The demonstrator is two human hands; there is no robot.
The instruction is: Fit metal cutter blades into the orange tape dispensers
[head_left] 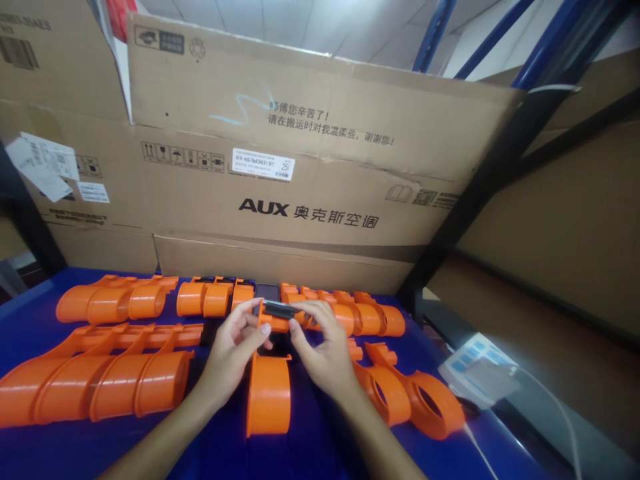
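Both of my hands meet at the middle of the blue work surface, around the head of an orange plastic tape dispenser point(274, 324). Across that head lies a black strip point(278, 309) with a toothed edge. My left hand point(239, 340) pinches the left side of the head between thumb and fingers. At the right end, my right hand point(323, 343) grips it with thumb and index finger. Below them an orange ring point(270, 395) faces me; whether it joins the held head I cannot tell. My fingers partly hide the dispenser.
Rows of orange dispensers stand left point(115, 383) and right point(435, 400) on the blue surface point(210, 447); some at the back carry black parts. Behind rises a cardboard panel point(320, 180) with printing. A white-and-blue box point(477, 367) with a white cable sits at the right edge, near a dark post point(465, 180).
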